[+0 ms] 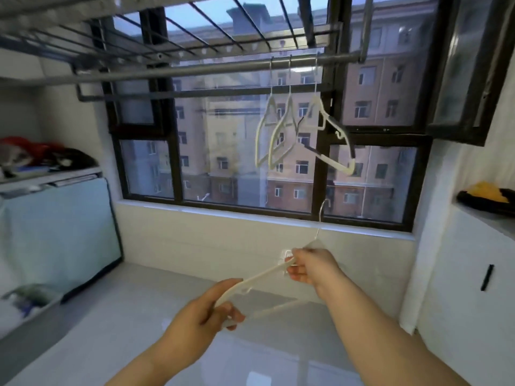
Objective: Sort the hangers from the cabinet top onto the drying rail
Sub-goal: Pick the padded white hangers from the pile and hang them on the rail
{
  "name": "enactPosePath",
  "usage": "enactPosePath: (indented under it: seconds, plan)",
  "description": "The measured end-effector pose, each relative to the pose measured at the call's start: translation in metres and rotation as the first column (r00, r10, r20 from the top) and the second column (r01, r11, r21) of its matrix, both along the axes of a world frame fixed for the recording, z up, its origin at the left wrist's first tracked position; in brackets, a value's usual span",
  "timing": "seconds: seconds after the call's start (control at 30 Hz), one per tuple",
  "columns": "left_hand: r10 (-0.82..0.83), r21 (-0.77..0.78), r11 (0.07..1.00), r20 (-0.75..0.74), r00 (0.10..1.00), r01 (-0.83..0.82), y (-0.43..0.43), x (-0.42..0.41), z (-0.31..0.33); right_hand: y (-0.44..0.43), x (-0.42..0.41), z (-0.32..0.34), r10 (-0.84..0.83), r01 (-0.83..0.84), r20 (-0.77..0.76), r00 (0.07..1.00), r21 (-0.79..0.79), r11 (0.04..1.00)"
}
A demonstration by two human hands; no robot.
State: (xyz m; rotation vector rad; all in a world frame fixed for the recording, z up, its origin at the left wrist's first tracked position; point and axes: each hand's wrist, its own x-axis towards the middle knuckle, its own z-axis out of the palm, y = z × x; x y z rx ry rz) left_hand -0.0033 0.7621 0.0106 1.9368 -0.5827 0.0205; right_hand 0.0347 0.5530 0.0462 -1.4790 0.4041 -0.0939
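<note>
Head view: a cream plastic hanger (pixel 260 277) with a thin metal hook sits tilted, low in the near middle, its hook pointing up toward the window (pixel 220 151). The left hand (pixel 207 309) pinches its near shoulder end. The right hand (pixel 310 267) grips the neck under the hook. Three similar cream hangers (pixel 289 103) hang side by side on the grey drying rail (pixel 195 69), far above and right of centre.

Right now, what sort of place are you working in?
Probably an enclosed laundry balcony in a flat: an overhead drying rail with three cream hangers hooked on it, a wide window facing apartment blocks, and a white cabinet.
</note>
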Motion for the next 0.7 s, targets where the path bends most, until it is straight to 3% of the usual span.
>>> enactPosePath:
  seconds: [0.27,0.4,0.53,0.7]
  plan:
    - [0.058,-0.107,0.992,-0.101,0.993,-0.068,0.121,0.013,0.011,0.130,0.031,0.011,0.122,-0.122,-0.014,0.992,-0.047,0.991]
    - [0.152,-0.128,0.979,-0.043,0.988,-0.156,0.148,0.043,0.019,0.163,0.044,0.033,0.164,-0.161,-0.010,0.986,-0.246,0.956]
    - [0.175,-0.123,0.977,-0.006,0.985,-0.175,0.151,0.087,0.034,0.168,0.056,0.062,0.166,-0.125,0.032,0.986,-0.525,0.842]
    - [0.224,-0.071,0.974,0.164,0.961,-0.215,0.140,0.154,0.070,0.164,0.072,0.112,0.191,-0.052,0.099,0.977,-0.753,0.656]
